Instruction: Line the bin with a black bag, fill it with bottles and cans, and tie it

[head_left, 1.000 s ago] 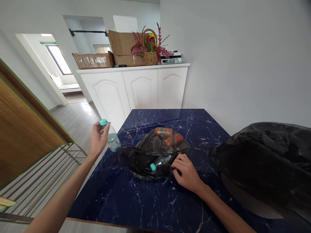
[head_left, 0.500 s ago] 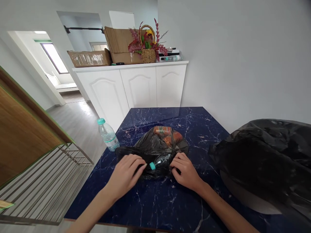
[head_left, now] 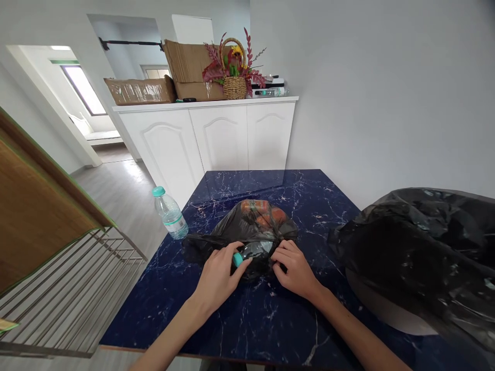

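The capped bottle lies partly wrapped in the black bag at the middle of the table, our left hand curled around its neck and our right hand pinching the bag's right side, which may tear if we pull unevenly.
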`<state>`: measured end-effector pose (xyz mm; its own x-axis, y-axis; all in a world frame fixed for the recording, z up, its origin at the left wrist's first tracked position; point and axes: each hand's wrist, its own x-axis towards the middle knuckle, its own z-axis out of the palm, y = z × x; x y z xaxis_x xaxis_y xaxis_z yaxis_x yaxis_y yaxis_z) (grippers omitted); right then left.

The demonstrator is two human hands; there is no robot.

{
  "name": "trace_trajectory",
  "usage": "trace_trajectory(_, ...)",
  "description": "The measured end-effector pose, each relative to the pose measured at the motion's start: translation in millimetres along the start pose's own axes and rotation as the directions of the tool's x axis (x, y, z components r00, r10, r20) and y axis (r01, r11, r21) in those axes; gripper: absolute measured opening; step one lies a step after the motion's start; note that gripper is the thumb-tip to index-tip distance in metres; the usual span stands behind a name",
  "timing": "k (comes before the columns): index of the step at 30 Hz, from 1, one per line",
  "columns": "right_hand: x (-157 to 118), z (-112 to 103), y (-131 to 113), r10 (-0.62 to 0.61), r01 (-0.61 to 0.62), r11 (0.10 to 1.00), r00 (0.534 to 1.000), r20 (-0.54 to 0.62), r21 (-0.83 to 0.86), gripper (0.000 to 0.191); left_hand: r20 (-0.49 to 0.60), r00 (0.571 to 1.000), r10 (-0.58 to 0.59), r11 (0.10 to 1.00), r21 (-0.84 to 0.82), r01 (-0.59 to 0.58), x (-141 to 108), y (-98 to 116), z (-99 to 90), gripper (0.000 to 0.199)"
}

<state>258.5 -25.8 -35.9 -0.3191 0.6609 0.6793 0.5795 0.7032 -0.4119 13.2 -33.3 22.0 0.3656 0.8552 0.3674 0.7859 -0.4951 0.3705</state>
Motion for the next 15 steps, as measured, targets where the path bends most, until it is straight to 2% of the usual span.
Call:
trace_trajectory(3, 0, 0, 0, 0.002, -0.002, 1.0, 1.0, -0.001, 0.0, 0.026, -0.14, 0.983, -0.12, 0.981, -0.168, 0.096, -6, 1, -31.6, 0.03)
trace_trajectory(7, -1, 1, 0, 0.002, -0.002, 1.0, 1.0, 0.004, 0.001, 0.026, -0.347, 0.907, -0.239, 0.943, -0.304, 0.133, -19, -2, -80.6, 0.026)
trace_trajectory(9, -1, 2, 0, 0.001, -0.001, 1.0, 1.0, 0.006, 0.004, 0.026, -0.451, 0.837, -0.31, 0.934, -0.308, 0.18, -28, -7, -105.1, 0.026)
trace_trajectory(12, -2, 2, 0, -0.002, 0.002, 1.0, 1.0, 0.008, 0.011, 0.026, -0.641, 0.667, -0.38, 0.925, -0.254, 0.282, -41, -16, -139.3, 0.028)
trace_trajectory(13, -2, 3, 0, -0.002, 0.002, 1.0, 1.0, 0.01, 0.014, 0.026, -0.7, 0.605, -0.38, 0.923, -0.246, 0.296, -45, -19, -149.8, 0.028)
trace_trajectory(14, -2, 3, 0, -0.002, 0.002, 1.0, 1.0, 0.011, 0.016, 0.026, -0.742, 0.562, -0.365, 0.927, -0.231, 0.297, -47, -23, -159.6, 0.029)
trace_trajectory(15, -2, 3, -1, -0.002, 0.002, 1.0, 1.0, 0.012, 0.018, 0.026, -0.77, 0.539, -0.341, 0.934, -0.209, 0.291, -49, -26, -168.8, 0.03)
